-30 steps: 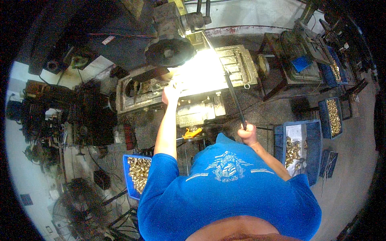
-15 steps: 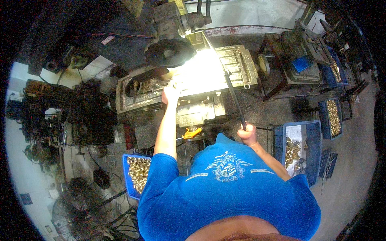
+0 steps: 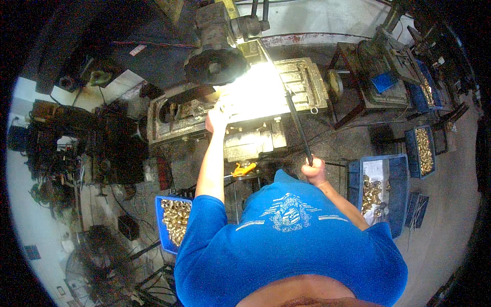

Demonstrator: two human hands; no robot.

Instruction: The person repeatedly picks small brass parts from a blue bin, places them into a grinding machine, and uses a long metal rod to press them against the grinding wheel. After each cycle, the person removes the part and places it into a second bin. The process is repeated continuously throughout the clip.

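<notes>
Gripped in my right hand (image 3: 314,170) is the lower end of a long dark lever handle (image 3: 297,123), which slants up past the bright glare over the machine. My left arm reaches forward to the metal machine table (image 3: 192,123), and my left hand (image 3: 217,120) rests at its front edge beside the glare. The fingers are washed out by the light, so what they hold, if anything, is hidden. Above that hand hangs the dark round machine head (image 3: 215,66). A yellow-orange handle (image 3: 244,169) sits below the table, between my arms.
A blue bin (image 3: 175,225) of brass-coloured parts stands by my left elbow. To the right is a larger blue crate (image 3: 353,187) with similar parts, and beyond it another blue bin (image 3: 424,151). A floor fan (image 3: 99,261) stands at the lower left, a metal bench (image 3: 358,97) at the right.
</notes>
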